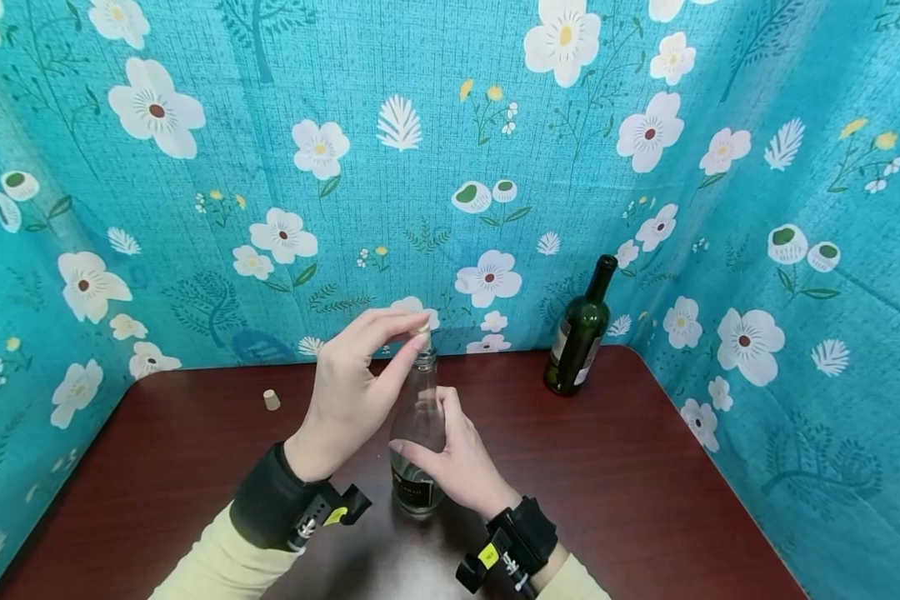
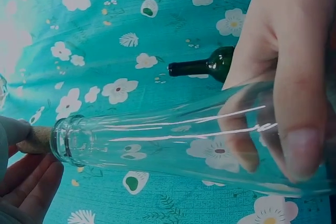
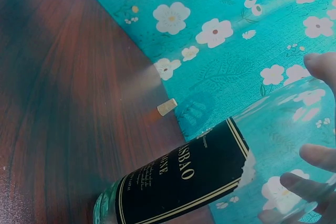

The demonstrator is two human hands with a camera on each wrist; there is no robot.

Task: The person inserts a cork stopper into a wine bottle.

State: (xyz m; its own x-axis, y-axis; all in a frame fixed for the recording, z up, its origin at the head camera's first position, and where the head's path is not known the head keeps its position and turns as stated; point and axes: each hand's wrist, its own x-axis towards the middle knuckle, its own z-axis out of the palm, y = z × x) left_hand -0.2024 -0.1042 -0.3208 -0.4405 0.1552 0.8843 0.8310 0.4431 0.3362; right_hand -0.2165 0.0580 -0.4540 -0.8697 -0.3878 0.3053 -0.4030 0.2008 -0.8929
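Observation:
A clear glass bottle (image 1: 418, 417) with a black label (image 3: 184, 174) stands upright on the table. My left hand (image 1: 352, 387) pinches a cork (image 2: 39, 139) between thumb and fingers, right at the bottle's mouth. In the left wrist view the cork's end meets the glass rim (image 2: 67, 141). Lower down, my right hand (image 1: 468, 458) grips the bottle's body, thumb in front and fingers round the far side. Its fingers (image 2: 302, 145) show against the glass in the left wrist view.
Another cork (image 1: 272, 400) lies on the dark red-brown table (image 1: 195, 450), left of the hands. At the back right a green wine bottle (image 1: 579, 333) stands by the fabric. Turquoise flowered cloth (image 1: 420, 167) hangs behind the table and along its sides.

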